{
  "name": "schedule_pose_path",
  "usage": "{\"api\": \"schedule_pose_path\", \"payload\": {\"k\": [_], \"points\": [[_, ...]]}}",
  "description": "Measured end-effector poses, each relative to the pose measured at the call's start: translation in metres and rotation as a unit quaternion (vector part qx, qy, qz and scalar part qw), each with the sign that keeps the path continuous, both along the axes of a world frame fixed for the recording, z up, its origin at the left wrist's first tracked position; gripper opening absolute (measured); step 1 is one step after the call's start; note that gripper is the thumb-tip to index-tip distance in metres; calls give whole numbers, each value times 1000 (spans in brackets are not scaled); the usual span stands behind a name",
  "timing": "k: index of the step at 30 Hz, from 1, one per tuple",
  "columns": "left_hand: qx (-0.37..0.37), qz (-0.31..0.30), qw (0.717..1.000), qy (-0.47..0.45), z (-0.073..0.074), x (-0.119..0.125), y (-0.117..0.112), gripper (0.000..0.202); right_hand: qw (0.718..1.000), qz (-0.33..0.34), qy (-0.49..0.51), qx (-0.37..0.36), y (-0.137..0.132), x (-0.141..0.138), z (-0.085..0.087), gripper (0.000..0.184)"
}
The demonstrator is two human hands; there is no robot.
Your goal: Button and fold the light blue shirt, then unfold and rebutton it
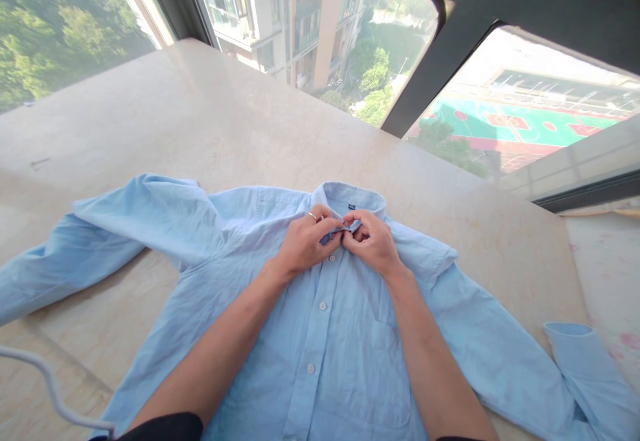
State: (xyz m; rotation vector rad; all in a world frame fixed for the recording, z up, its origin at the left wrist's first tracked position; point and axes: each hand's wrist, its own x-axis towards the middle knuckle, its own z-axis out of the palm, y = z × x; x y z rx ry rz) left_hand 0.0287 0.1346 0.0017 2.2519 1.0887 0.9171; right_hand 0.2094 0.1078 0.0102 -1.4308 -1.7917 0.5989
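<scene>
A light blue button-up shirt lies front side up, its sleeves spread to both sides and its collar at the far end. My left hand, with a ring on one finger, pinches the collar front from the left. From the right, my right hand grips the same spot, and the fingertips of both hands meet there. Whatever button lies between them is hidden by the fingers. Below the hands, white buttons run down the placket, which lies closed. A chest pocket sits on the right half.
The shirt rests on a beige stone-like sill beneath dark-framed windows. A white cable curves in at the lower left. Pale flower-patterned fabric lies along the right edge.
</scene>
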Motion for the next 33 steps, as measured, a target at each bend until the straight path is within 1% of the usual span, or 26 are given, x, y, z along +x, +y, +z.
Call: {"api": "schedule_pose_path", "payload": {"k": [3, 7, 13, 16, 20, 25, 33], "points": [[0, -13, 1000, 11, 0, 1, 1, 22, 1000, 11, 5, -11, 0, 1, 2, 23], [-17, -14, 999, 37, 2, 3, -1, 26, 999, 20, 15, -27, 1, 2, 2, 22], [-38, 15, 995, 94, 3, 8, -5, 26, 999, 22, 1, -45, 3, 3, 0, 26], [-54, 23, 995, 84, 2, 9, -6, 26, 998, 20, -18, -58, 4, 5, 2, 28], [-85, 35, 994, 59, 4, 10, -4, 22, 995, 27, -4, -92, 4, 6, 9, 26], [-104, 42, 992, 65, 8, 12, -2, 19, 991, -3, 10, -133, 3, 5, 14, 26], [-118, 38, 990, 74, 12, 15, -2, 20, 989, -12, -21, -144, 1, 5, 20, 23]]}}
